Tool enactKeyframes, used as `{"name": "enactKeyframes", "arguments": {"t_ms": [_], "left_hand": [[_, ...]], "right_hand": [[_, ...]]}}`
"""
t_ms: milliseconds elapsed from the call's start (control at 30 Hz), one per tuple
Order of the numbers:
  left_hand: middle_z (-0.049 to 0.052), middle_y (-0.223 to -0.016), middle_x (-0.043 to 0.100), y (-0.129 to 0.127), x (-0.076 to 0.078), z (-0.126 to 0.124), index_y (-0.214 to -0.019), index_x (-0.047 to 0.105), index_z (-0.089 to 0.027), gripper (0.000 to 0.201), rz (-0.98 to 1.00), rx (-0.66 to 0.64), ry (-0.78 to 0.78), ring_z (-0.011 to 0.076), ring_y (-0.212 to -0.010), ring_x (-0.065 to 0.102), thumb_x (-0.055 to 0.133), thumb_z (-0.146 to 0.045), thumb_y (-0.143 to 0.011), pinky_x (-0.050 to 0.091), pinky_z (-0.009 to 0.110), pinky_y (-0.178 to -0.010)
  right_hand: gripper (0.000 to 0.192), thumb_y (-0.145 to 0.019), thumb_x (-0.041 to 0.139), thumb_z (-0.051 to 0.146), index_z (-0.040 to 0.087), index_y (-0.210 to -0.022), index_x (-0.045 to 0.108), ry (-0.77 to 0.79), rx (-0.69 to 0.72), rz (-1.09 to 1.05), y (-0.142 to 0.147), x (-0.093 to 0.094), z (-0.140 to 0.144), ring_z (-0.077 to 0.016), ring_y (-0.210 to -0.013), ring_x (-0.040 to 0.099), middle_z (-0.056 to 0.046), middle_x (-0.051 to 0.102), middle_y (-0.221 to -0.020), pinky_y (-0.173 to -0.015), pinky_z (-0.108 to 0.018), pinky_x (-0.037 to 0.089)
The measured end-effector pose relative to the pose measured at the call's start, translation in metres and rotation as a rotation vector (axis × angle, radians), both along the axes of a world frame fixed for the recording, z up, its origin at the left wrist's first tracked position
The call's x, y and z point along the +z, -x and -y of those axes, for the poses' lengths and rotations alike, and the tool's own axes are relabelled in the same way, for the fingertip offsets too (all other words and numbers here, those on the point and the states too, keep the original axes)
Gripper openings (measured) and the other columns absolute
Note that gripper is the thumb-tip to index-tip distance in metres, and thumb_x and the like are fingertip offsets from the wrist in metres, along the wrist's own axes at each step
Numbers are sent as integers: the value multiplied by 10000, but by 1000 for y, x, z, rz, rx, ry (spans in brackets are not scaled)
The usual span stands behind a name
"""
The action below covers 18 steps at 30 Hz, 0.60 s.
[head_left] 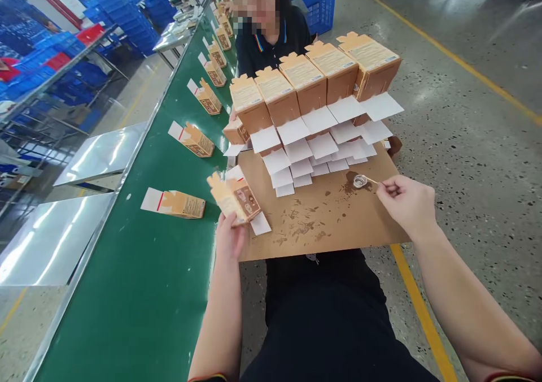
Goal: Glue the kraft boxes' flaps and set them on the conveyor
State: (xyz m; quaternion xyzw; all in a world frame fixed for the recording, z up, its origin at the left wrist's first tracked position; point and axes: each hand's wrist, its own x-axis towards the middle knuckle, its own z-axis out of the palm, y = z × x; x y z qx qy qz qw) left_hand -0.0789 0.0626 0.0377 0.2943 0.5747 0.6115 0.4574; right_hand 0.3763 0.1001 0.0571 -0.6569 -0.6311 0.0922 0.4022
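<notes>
My left hand (230,236) grips a small tan carton (235,198) with a white flap, held over the left edge of a brown cardboard sheet (322,218) lying on my lap. My right hand (406,201) pinches a thin stick (372,181) whose tip rests at a small clear glue cup (359,181) on the sheet. Behind the cup, several tan cartons (305,82) stand stacked in stepped rows with their white flaps (322,142) hanging open toward me.
A green conveyor belt (139,291) runs along my left, carrying several tan cartons (180,203) spaced in a line. A person in a dark shirt (271,40) sits across the stack. Metal trays (51,241) and blue crates (122,9) stand at left. Concrete floor with yellow line (423,314) at right.
</notes>
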Motion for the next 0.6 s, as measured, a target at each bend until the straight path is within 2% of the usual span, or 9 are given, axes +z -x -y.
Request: {"name": "enactKeyframes", "arguments": {"t_ms": [100,200,333,467,533,600], "left_hand": [[146,-1604,690,-16,-5,36,-1389,726,-293,756,104,-60,4,375,-1446,692,1012,-519,-727,625,507,-1138],[155,-1534,729,-33,-10,48,-1353,723,-276,754,84,-71,28,377,-1431,703,1038,-526,-715,603,540,-1178],[150,-1375,787,-43,-17,37,-1286,701,-258,777,-57,-100,30,355,-1365,743,1080,-510,-656,598,523,-1185],[144,-1288,814,-41,-21,22,-1207,691,-245,784,-74,-112,47,332,-1250,795,1097,-534,-600,628,511,-1134],[152,-1286,817,-40,-22,18,-1193,682,-236,801,-60,-113,60,331,-1230,804,1101,-543,-583,629,520,-1132],[160,-1294,816,-39,-22,16,-1182,665,-230,817,-54,-123,70,331,-1231,805,1107,-545,-572,626,526,-1138]], "right_hand": [[448,-984,735,587,264,-690,635,79,73,48,-5,-6,-15,-182,-554,590,-53,659,-609,-577,-330,480],[442,-969,718,592,267,-688,613,92,89,80,-6,-13,-20,-187,-550,581,-43,661,-613,-566,-327,464],[429,-957,724,587,266,-695,612,89,75,88,-10,-17,-22,-182,-540,571,-17,628,-579,-581,-319,478],[403,-966,743,541,259,-700,629,44,21,49,-8,-8,-15,-179,-539,590,-15,629,-585,-612,-331,528],[342,-979,749,485,252,-740,676,-13,12,-11,5,-1,-3,-181,-563,622,-26,670,-634,-612,-330,554],[250,-996,740,407,246,-805,737,-48,81,-94,29,3,15,-180,-588,653,-34,719,-691,-586,-317,568]]}}
